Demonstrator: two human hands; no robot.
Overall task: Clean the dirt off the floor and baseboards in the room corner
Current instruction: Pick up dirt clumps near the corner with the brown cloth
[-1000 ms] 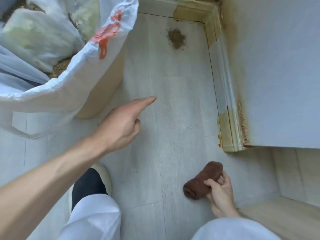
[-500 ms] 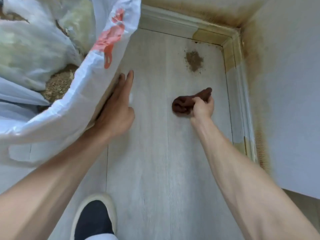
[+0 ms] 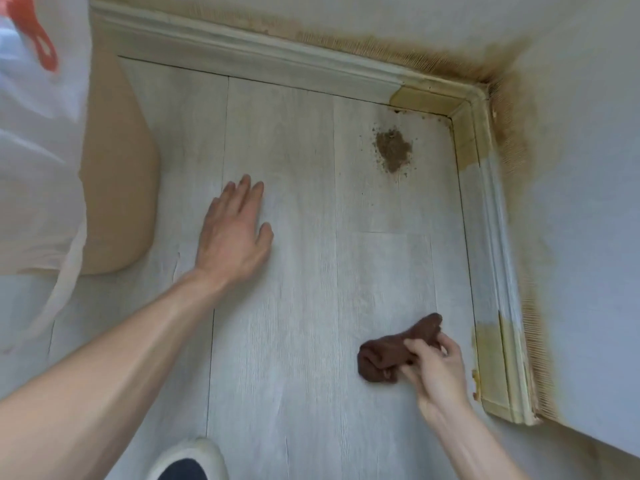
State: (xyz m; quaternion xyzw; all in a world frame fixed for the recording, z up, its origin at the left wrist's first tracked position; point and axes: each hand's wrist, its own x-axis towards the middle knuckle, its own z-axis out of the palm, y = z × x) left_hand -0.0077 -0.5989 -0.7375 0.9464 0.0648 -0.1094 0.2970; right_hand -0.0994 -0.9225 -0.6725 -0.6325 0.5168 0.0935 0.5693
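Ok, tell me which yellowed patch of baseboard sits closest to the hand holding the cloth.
The low patch on the right-hand baseboard, beside the right hand gripping the brown cloth. The other yellowed stretch wraps the far corner, beyond the dirt pile.

one head-worn camera looks steeply down, close over the floor corner

Legible text, labels, brands, numbers: none. Only marking present: a red-orange printed shape on the white plastic bag at the upper left, cut off by the frame edge and too incomplete to read as a letter or logo.
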